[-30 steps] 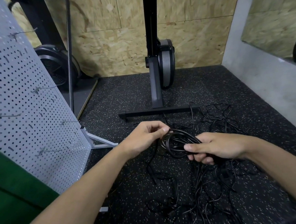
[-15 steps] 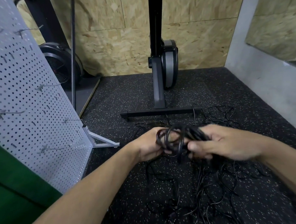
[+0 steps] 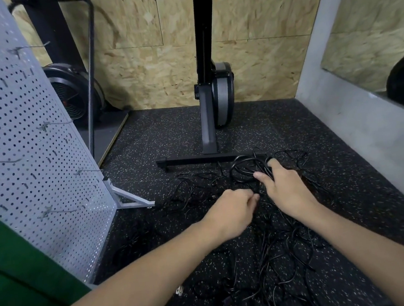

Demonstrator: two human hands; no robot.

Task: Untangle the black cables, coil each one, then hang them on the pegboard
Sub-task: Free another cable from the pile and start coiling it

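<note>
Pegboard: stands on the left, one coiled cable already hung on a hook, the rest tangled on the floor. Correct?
No. The head view shows the pegboard on the left with bare hooks; nothing hangs there. The one coil is gripped in the right hand, down by the floor. The rest of the cables lie tangled on the floor, as stated.

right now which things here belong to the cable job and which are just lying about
Job: coil of cable in the right hand; tangle of cables on the floor; pegboard with hooks.
Lying about: exercise machine; fan.
</note>
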